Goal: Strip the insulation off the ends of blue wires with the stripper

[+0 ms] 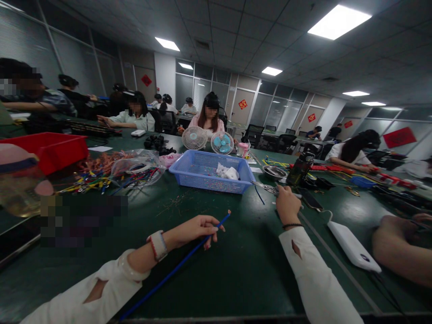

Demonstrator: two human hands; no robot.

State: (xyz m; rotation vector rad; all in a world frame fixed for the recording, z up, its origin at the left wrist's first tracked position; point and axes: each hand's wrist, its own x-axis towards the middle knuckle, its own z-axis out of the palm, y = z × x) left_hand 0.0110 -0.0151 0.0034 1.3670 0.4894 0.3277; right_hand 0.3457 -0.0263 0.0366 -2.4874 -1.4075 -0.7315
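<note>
A blue cable (175, 269) runs up from the table's front edge, with bare copper strands at its far end. My left hand (201, 227) holds it just below that stripped end, pinched between the fingers. Farther right, my right hand (288, 203) is closed around a grey tool, perhaps pliers, whose metal part (265, 186) points left toward the blue basket. What exactly the tool is cannot be made out. A short piece of blue wire (259, 195) lies under the tool's metal end.
Beyond my hands stands a blue basket (212, 183). Bundled wires (135, 173) and a red bin (64, 150) are at left. At right are a bottle (300, 168), a phone (309, 199), a white power bank (353, 246) and another person's arm (401, 249).
</note>
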